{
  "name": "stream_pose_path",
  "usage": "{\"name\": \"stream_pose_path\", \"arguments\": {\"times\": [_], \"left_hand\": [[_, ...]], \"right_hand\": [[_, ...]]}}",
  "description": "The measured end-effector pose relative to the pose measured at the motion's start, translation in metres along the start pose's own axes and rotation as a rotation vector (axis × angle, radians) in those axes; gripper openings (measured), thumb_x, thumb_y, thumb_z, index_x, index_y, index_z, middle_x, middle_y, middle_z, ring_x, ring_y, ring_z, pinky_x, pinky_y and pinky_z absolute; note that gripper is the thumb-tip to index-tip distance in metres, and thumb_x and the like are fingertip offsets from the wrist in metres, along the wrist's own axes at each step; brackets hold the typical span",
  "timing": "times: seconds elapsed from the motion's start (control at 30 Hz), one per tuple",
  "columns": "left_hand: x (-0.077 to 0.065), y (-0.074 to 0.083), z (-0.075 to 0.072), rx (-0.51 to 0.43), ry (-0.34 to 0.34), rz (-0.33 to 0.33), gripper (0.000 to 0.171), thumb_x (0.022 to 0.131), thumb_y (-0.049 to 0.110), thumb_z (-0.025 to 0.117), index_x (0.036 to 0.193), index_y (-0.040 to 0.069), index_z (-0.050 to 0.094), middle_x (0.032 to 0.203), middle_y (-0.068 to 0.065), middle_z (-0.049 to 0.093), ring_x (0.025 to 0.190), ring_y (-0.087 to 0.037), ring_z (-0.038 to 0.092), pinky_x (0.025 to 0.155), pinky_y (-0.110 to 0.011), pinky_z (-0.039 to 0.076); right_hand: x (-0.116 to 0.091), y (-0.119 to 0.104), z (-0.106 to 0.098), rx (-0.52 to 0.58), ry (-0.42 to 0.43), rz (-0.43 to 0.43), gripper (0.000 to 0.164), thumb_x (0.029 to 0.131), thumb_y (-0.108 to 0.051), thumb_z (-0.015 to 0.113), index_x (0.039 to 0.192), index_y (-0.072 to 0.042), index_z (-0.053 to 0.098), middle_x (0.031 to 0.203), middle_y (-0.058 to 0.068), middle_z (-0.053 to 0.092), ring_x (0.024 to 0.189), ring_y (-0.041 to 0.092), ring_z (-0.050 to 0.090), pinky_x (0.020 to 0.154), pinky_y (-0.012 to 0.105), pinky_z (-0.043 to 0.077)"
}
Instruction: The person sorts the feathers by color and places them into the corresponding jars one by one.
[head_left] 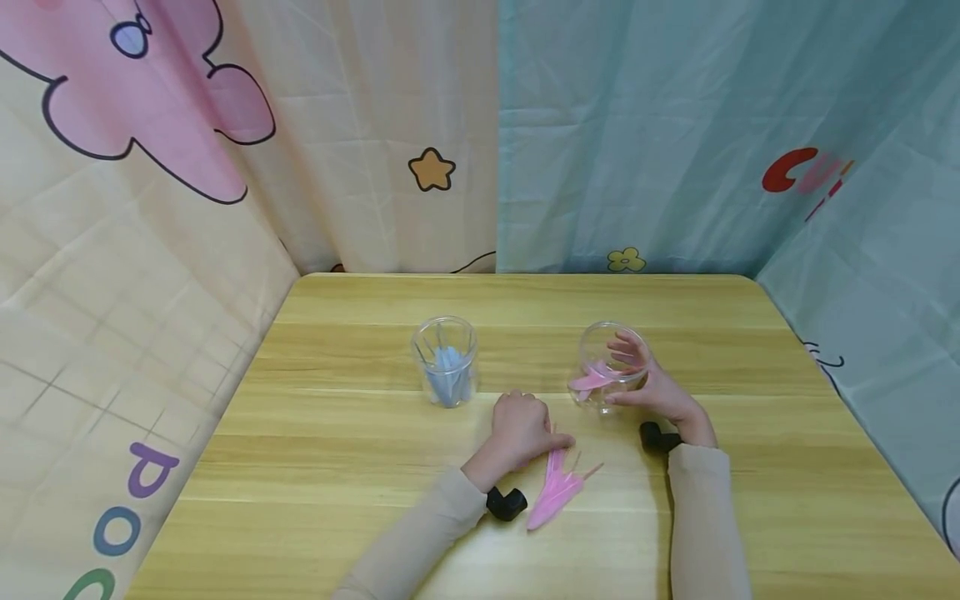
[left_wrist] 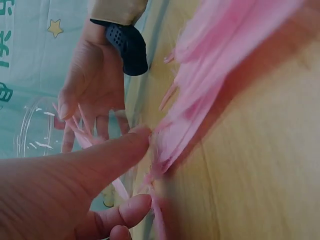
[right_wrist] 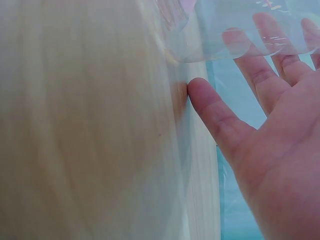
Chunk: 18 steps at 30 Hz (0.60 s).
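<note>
A small bunch of pink feathers lies on the wooden table. At its upper end is my left hand, thumb stretched out over it. The left wrist view shows the thumb and a finger apart, close around the narrow part of the pink feathers; whether they touch it I cannot tell. A clear cup stands at the right with pink feathers inside. My right hand is beside this cup, fingers spread behind its wall, thumb apart from them. Firm contact is unclear.
Left of centre stands another clear cup, holding blue-grey feathers. Each wrist wears a black device. Patterned curtains hang behind the table and along both its sides.
</note>
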<state>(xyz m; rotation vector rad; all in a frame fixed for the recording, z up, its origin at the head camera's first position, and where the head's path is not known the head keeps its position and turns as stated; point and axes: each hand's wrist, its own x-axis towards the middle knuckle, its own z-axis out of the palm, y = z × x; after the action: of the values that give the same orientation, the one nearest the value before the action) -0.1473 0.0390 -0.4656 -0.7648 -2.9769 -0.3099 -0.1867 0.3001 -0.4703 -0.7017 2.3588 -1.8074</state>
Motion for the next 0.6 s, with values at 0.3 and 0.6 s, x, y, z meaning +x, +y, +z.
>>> {"name": "stream_pose_path", "arguments": {"times": [0.3,0.6], "left_hand": [[-0.0036,0.003,0.0017,-0.046,-0.007,-0.051,0.044,0.07,0.058,0.075,0.047,0.026,0.055,0.056,0.013,0.047,0.059,-0.012,0.045,0.053,-0.026,0.035],[-0.0054,-0.0012,-0.0003,-0.166,-0.028,-0.096,0.033,0.075,0.045,0.075,0.052,0.027,0.061,0.054,0.015,0.048,0.058,-0.009,0.045,0.049,-0.025,0.034]], "right_hand": [[0.0011,0.0008,0.0005,0.01,0.001,-0.026,0.101,0.07,0.012,0.077,0.147,-0.01,0.015,0.143,0.031,0.023,0.13,0.051,0.02,0.1,0.068,0.015],[0.0019,0.0007,-0.0003,0.018,-0.003,-0.032,0.101,0.07,0.014,0.076,0.145,-0.002,0.011,0.143,0.03,0.023,0.129,0.053,0.019,0.099,0.068,0.016]]}}
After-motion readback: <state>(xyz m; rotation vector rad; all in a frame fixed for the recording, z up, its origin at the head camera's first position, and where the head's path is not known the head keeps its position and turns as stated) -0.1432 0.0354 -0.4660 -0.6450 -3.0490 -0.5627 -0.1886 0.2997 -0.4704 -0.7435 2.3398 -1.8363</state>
